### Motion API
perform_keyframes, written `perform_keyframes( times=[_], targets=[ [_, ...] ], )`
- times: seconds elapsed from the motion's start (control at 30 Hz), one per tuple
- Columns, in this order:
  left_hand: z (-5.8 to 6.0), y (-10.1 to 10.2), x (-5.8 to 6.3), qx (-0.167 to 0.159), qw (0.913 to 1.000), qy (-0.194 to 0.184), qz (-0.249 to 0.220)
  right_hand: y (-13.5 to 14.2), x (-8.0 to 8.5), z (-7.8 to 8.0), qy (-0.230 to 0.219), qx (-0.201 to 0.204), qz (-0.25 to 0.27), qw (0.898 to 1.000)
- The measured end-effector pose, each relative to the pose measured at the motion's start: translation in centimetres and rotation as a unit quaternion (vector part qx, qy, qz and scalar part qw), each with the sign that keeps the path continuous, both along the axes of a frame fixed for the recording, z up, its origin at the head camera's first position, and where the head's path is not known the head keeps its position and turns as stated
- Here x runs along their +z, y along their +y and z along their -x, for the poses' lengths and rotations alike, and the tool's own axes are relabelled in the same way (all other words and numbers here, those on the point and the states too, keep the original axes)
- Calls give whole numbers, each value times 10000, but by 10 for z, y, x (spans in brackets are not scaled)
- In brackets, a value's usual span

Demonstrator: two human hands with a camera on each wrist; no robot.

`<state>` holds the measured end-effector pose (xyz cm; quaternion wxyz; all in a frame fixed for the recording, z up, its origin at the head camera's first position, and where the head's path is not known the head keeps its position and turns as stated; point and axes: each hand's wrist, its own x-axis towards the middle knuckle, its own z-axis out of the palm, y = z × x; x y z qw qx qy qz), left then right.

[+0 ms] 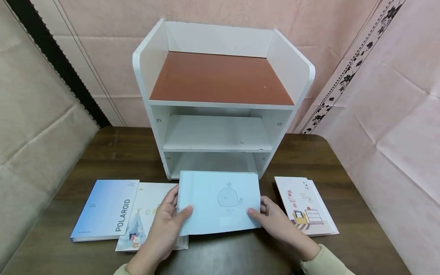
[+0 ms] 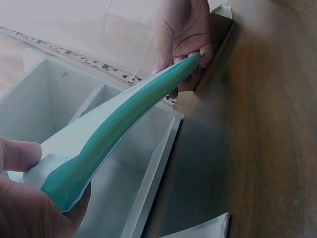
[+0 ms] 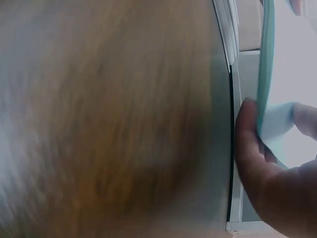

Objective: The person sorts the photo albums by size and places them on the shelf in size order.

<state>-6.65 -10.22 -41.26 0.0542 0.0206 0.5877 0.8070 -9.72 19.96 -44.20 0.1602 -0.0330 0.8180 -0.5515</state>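
Holding up the light blue whale book (image 1: 214, 206) with both hands

From where I stand, the left hand (image 1: 166, 222) pinches one side of the book and the right hand (image 1: 276, 218) pinches the other. Each thumb lies on top and the other fingers bend underneath. Both hands are nearly closed, with only the thin book in between.

The book is up off the wooden table (image 1: 220, 258), in front of the white shelf unit (image 1: 217, 133). Its far edge hides a bit of the lowest shelf, but I can't tell if they touch. Seen from the left wrist, the book bends in a soft curve.

On the left, the blue POLAROID book (image 1: 101, 210) lies partly on top of the tent picture book (image 1: 148, 200). On the right is a small stack of books (image 1: 304, 206), just past the right hand. The shelf unit has a brown top board (image 1: 223, 78) with nothing on it that I can see.

The step right now looks like holding the book steady and flat. For the next move, I think both hands should go together, slowly. The book looks floppy, so if one side got ahead, it could bend more or slip.
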Motion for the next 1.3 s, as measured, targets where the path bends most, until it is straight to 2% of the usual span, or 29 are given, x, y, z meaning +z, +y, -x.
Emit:
perform_keyframes(
  times=[0.2,0.3,0.4,0.47,0.57,0.67,0.8,0.9,0.97,1.13,1.2,1.3],
  targets=[
    [0,-2,2,84,9999,36,46,-4,2,-5,-25,82,642,9979],
    [1,-3,1,108,9998,55,180,-6,4,-7,99,-49,788,9968],
    [2,-4,1,95,9987,107,499,-10,7,-8,246,-290,848,9957],
    [2,-6,1,62,9960,119,887,-12,8,-9,380,-461,846,9946],
    [1,-8,2,-93,9860,163,1658,-14,10,-9,679,-705,770,9922],
    [-3,-9,3,-385,9686,225,2447,-13,10,-9,1073,-862,708,9880],
    [-6,-8,4,-650,9488,350,3071,-11,10,-9,1403,-873,669,9840],
    [-7,-7,4,-551,9430,500,3245,-11,10,-9,1473,-825,671,9834],
    [-7,-7,5,-430,9450,580,3190,-11,12,-9,1541,-809,665,9825],
    [-4,-7,8,-180,9613,709,2654,-12,18,-9,1911,-784,578,9767],
    [-4,-8,10,-46,9606,845,2647,-13,22,-10,2095,-731,464,9740],
    [-4,-9,14,136,9496,1194,2895,-15,29,-11,2404,-552,200,9689]
  ],
)
